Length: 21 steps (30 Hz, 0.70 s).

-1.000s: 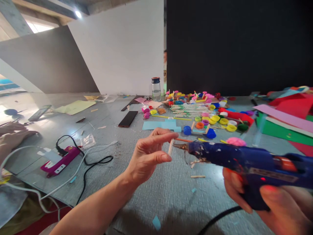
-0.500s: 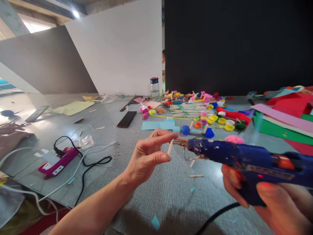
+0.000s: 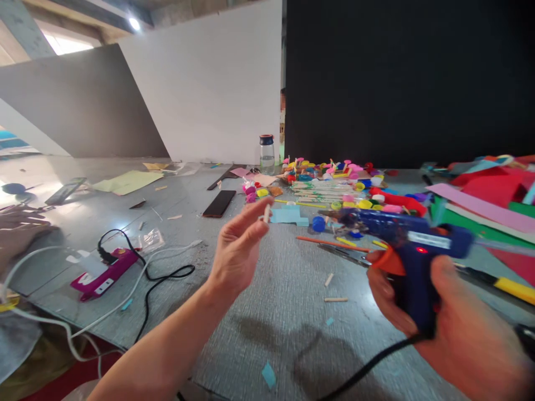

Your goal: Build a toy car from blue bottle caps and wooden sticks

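My left hand [image 3: 238,245] is raised over the table, its thumb and fingertips pinching a short wooden stick [image 3: 267,213]. In my right hand [image 3: 447,323] is a blue hot glue gun [image 3: 412,239], gripped by its handle, with an orange trigger and a small red light lit. Its nozzle points left toward the stick, with a clear gap between them. Two more short wooden sticks [image 3: 335,299] lie on the table below. Beneath the gun's barrel are an orange pencil [image 3: 321,241] and a pair of scissors, partly covered.
Bottle caps and craft pieces [image 3: 334,175] crowd the back. A phone [image 3: 219,204], light-blue paper [image 3: 286,215] and a bottle [image 3: 266,153] stand or lie behind my left hand. Left are a purple power strip [image 3: 106,273] with cables and another person's hand [image 3: 25,229]. Coloured sheets [image 3: 493,189] lie right.
The glue gun's nozzle has drawn back from the stick, to the right and up. My left hand has shifted left with the stick, and the orange pencil and scissors now show.
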{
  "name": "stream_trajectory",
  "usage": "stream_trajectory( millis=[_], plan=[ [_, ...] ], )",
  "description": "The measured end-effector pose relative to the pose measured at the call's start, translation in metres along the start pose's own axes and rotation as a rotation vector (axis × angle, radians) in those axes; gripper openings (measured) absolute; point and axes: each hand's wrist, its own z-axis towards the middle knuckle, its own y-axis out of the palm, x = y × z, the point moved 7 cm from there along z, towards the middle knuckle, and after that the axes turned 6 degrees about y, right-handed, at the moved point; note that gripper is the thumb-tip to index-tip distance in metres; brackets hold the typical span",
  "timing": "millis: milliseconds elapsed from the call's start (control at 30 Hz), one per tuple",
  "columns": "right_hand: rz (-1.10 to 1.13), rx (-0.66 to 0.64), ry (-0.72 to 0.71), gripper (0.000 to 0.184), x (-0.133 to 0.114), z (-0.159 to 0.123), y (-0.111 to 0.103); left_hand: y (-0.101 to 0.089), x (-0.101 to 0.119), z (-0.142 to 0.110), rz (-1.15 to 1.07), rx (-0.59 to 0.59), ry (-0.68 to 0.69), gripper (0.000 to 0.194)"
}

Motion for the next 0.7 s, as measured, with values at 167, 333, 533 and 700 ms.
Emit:
stream_trajectory(
  millis=[167,333,533,700],
  plan=[
    [0.082,-0.089,0.328,0.038,0.036,0.027,0.036,-0.015,0.023,0.012,0.034,0.11,0.203,0.027],
    [-0.069,-0.16,0.443,0.046,0.071,0.048,0.082,-0.012,0.023,0.008,0.098,0.083,0.256,0.029],
    [-0.337,-0.241,0.421,0.05,0.088,0.067,0.119,-0.005,0.013,0.005,0.141,0.006,0.239,0.03],
    [-0.792,-0.348,0.33,0.035,0.056,0.078,0.083,0.003,0.007,0.0,0.149,-0.049,0.204,0.031]
  ],
)
